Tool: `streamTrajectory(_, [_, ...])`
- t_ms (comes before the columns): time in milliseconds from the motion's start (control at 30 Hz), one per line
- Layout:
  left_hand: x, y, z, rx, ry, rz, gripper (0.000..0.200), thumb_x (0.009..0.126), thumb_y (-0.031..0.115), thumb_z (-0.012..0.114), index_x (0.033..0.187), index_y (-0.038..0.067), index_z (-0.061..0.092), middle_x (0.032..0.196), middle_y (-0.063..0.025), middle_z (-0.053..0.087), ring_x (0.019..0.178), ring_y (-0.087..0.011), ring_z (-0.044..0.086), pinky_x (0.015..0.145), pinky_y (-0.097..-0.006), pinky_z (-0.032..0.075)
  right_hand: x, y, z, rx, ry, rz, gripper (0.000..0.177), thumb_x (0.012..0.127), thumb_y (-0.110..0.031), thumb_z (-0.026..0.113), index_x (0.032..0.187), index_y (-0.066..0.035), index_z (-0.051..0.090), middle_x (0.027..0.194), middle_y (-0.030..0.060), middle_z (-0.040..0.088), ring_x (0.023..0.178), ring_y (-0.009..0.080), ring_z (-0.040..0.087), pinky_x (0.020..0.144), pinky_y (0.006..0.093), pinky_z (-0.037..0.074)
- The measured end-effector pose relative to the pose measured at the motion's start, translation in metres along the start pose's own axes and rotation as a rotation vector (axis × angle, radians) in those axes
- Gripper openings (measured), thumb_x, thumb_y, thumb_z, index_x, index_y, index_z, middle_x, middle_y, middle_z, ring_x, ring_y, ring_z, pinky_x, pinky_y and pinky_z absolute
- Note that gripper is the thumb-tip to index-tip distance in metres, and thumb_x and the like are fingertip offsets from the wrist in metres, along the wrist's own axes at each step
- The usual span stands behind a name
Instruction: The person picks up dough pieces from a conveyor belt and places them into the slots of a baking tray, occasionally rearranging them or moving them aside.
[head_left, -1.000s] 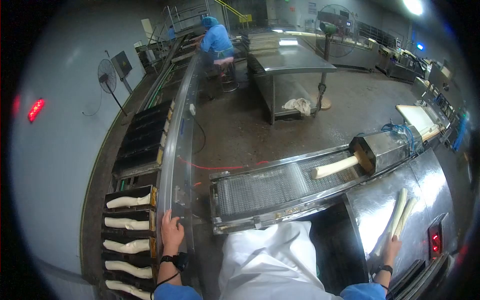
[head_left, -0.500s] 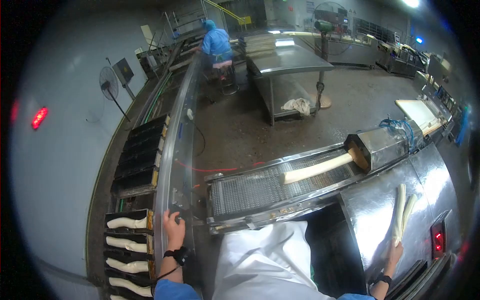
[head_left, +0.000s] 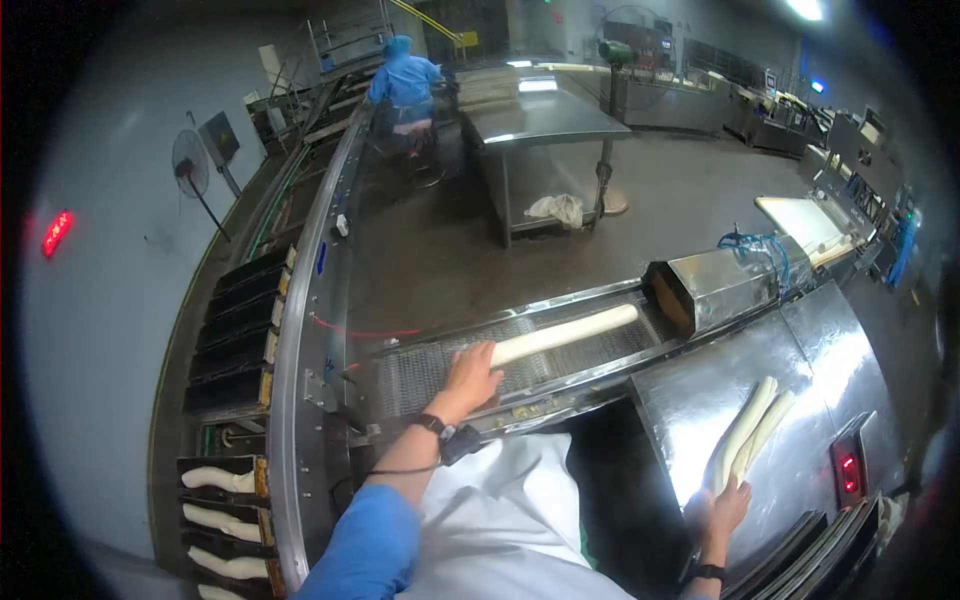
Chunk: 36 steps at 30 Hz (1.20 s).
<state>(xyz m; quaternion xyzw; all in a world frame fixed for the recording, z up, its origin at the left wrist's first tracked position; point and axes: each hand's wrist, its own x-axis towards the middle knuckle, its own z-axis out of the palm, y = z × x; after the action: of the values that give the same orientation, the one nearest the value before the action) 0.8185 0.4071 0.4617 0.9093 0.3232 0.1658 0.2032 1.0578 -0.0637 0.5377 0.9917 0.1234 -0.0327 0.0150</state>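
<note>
A long white dough roll [head_left: 565, 335] lies on the metal mesh belt [head_left: 415, 375], clear of the hooded box. My left hand [head_left: 474, 378] is at the roll's near left end, fingers closed around it. At the lower right, my right hand [head_left: 728, 505] grips the bottom ends of two dough strips [head_left: 748, 430] that lie side by side over the steel surface [head_left: 690, 400].
Black trays with white dough pieces [head_left: 220, 520] line the left conveyor, beside its metal rail [head_left: 290, 400]. A co-worker in blue [head_left: 405, 85] stands at its far end. A steel table [head_left: 550, 115] stands beyond the belt; a hooded metal box [head_left: 735, 285] covers the belt's right end.
My left hand has moved right from the rail to the dough roll, which has come out of the hooded box. My right hand and its strips have shifted left in view.
</note>
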Motion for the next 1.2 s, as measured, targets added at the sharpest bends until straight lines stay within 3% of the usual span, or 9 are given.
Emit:
streamTrajectory(200, [0.019,0.001,-0.009,0.014,-0.183,-0.199,0.042,0.078,0.024,0.068,0.115,0.005,0.062,0.108,-0.0178,0.066,0.103,-0.0379,0.062,0.095,-0.0491,0.045,0.005,0.003,0.038,-0.018,0.282,-0.075,0.071,0.068,-0.029,0.076,0.131,-0.007,0.052,0.138,0.0290,0.041,0.121,0.0441,0.047,0.098,0.0495,0.043])
streamTrajectory(367, [-0.008,0.024,-0.019,-0.097,-0.201,-0.074,0.028,0.077,0.016,0.064,0.102,0.006,0.054,0.093,-0.0191,0.065,0.092,-0.0410,0.063,0.081,-0.0506,0.049,0.031,-0.016,0.021,0.002,0.163,-0.024,0.073,0.071,-0.030,0.072,0.136,-0.009,0.048,0.143,0.0309,0.036,0.127,0.0449,0.042,0.102,0.0516,0.039])
streamTrajectory(633, [-0.056,-0.010,-0.044,-0.021,-0.035,-0.141,0.032,0.074,0.020,0.064,0.102,0.003,0.060,0.097,-0.0207,0.066,0.090,-0.0404,0.063,0.079,-0.0462,0.051,0.039,-0.038,0.034,-0.013,0.124,-0.042,0.076,0.072,-0.036,0.068,0.141,-0.014,0.045,0.122,0.0280,0.047,0.114,0.0417,0.047,0.097,0.0514,0.041])
streamTrajectory(733, [-0.069,-0.026,-0.037,-0.299,-0.321,-0.484,0.034,0.076,0.022,0.063,0.104,0.002,0.063,0.093,-0.0199,0.067,0.082,-0.0359,0.065,0.071,-0.0428,0.053,0.046,-0.045,0.037,-0.047,0.105,-0.004,0.076,0.072,-0.036,0.067,0.141,-0.015,0.046,0.117,0.0255,0.048,0.110,0.0396,0.048,0.093,0.0500,0.043])
streamTrajectory(800, [-0.090,-0.037,-0.029,-1.613,0.012,-1.003,0.035,0.080,0.026,0.060,0.103,0.000,0.064,0.088,-0.0170,0.067,0.072,-0.0294,0.064,0.065,-0.0390,0.053,0.043,-0.050,0.032,-0.052,0.096,0.045,0.075,0.071,-0.035,0.066,0.141,-0.016,0.046,0.113,0.0238,0.049,0.107,0.0382,0.049,0.091,0.0493,0.044])
streamTrajectory(867, [-0.098,-0.038,-0.076,-1.931,0.085,-0.958,0.033,0.082,0.028,0.059,0.098,0.000,0.064,0.082,-0.0134,0.066,0.065,-0.0246,0.061,0.060,-0.0375,0.052,0.038,-0.052,0.034,-0.048,0.110,0.018,0.073,0.072,-0.035,0.064,0.140,-0.014,0.048,0.111,0.0226,0.049,0.106,0.0384,0.050,0.090,0.0496,0.044])
streamTrajectory(1033, [-0.113,-0.042,-0.188,-1.627,0.960,-0.644,0.033,0.091,0.030,0.053,0.108,0.003,0.061,0.088,-0.0118,0.066,0.073,-0.0232,0.064,0.067,-0.0359,0.054,0.041,-0.047,0.060,-0.030,0.169,0.042,0.068,0.073,-0.037,0.062,0.134,-0.008,0.054,0.110,0.0249,0.053,0.101,0.0394,0.053,0.090,0.0495,0.044])
streamTrajectory(1133, [-0.162,-0.048,-0.241,-1.103,1.089,-0.296,0.038,0.092,0.023,0.054,0.123,0.001,0.054,0.111,-0.0090,0.060,0.103,-0.0182,0.060,0.087,-0.0315,0.050,0.024,-0.054,0.069,0.043,0.181,-0.027,0.075,0.075,-0.048,0.064,0.132,-0.002,0.053,0.116,0.0281,0.055,0.102,0.0419,0.056,0.089,0.0495,0.047])
streamTrajectory(1200, [-0.204,-0.051,-0.262,-0.968,1.192,-0.336,0.038,0.092,0.020,0.055,0.125,0.001,0.052,0.107,-0.0085,0.061,0.099,-0.0187,0.060,0.090,-0.0316,0.047,0.018,-0.047,0.065,0.057,0.170,-0.108,0.081,0.074,-0.056,0.066,0.130,0.002,0.054,0.116,0.0290,0.060,0.103,0.0440,0.060,0.086,0.0498,0.051])
